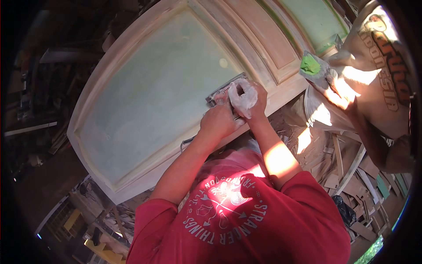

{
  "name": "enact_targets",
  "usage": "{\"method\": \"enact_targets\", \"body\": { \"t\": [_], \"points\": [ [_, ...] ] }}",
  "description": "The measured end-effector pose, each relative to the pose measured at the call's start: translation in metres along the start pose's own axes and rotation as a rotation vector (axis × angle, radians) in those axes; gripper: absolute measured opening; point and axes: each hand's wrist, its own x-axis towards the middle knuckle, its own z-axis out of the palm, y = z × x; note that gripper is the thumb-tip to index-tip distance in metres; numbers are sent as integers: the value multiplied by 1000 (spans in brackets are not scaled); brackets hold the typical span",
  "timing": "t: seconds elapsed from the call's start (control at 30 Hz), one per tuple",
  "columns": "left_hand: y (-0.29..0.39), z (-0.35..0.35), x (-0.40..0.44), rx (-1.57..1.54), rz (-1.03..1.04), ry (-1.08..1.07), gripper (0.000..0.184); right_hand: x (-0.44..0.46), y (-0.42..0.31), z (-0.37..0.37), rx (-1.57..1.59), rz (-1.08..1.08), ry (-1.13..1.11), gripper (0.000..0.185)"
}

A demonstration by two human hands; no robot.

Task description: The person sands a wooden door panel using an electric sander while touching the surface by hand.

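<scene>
A dust-covered sander (243,99) with a flat rectangular base rests on the pale green panel of a wooden door (145,88), close to the panel's right-hand moulding. My left hand (218,119) is closed on the sander's near side. My right hand (260,100) wraps around its right side, with the fingers partly hidden behind the whitened body. A dark cord (187,141) shows beside my left forearm at the door's edge. Whitish dust covers the panel, and a light round spot (223,63) lies just above the sander.
At the right, a co-worker in a printed shirt (378,57) holds a plate with bright green putty (310,64) over the door's edge. Wood offcuts (358,180) litter the floor at lower right. A yellow object (103,251) lies at lower left.
</scene>
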Motion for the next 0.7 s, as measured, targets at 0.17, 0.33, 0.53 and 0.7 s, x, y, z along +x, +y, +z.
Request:
{"method": "enact_targets", "body": {
  "t": [0.17,0.33,0.53,0.7],
  "points": [
    [-15,14,-15,40,-12,-9,87,-16,-13,7,18,-81,116,26],
    [-58,24,-45,92,78,39,47,-45,-45,21,103,-146,48,21],
    [-58,25,-35,77,58,57,43,-34,-37,21,132,-101,16,19],
    [-18,15,5,13,-5,39,50,0,-5,10,63,-35,2,21]
  ]
}}
